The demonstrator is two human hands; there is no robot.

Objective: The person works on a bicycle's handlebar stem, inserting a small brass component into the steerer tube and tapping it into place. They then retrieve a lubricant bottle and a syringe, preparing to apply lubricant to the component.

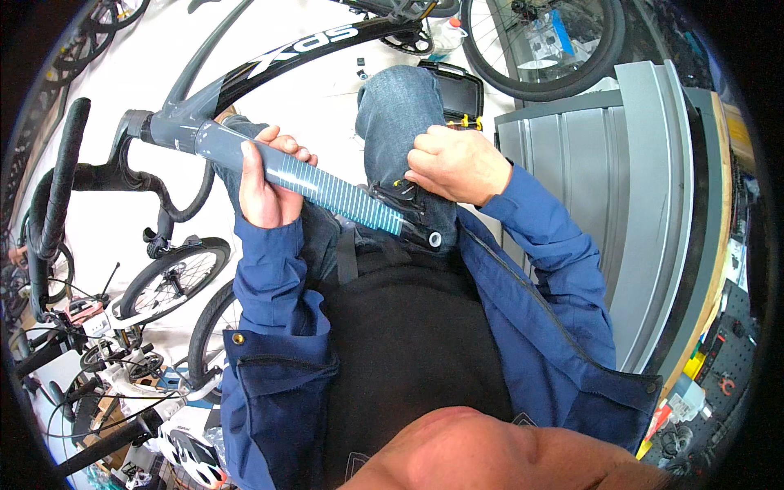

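Note:
A bicycle fork (331, 189), grey with fine teal stripes toward its tip, slants down across my lap. My left hand (269, 184) is wrapped round its upper part, thumb on top. A round hole shows at the dark fork end (434, 239), close to my body. The fork joins a black and grey bicycle frame (269, 69) with white lettering. My right hand (459, 166) is closed just above the fork end, beside my knee. Small black parts with a yellow bit lie below its fingertips. What its fingers hold, if anything, is hidden.
Black drop handlebars (69, 175) stand at the left, beside the frame. A grey ribbed cabinet (572, 188) is close on my right. Beyond my knee lies an open black tool case (457, 90). A wheel (543, 49) is at the far right; more bicycles (122, 367) crowd the near left.

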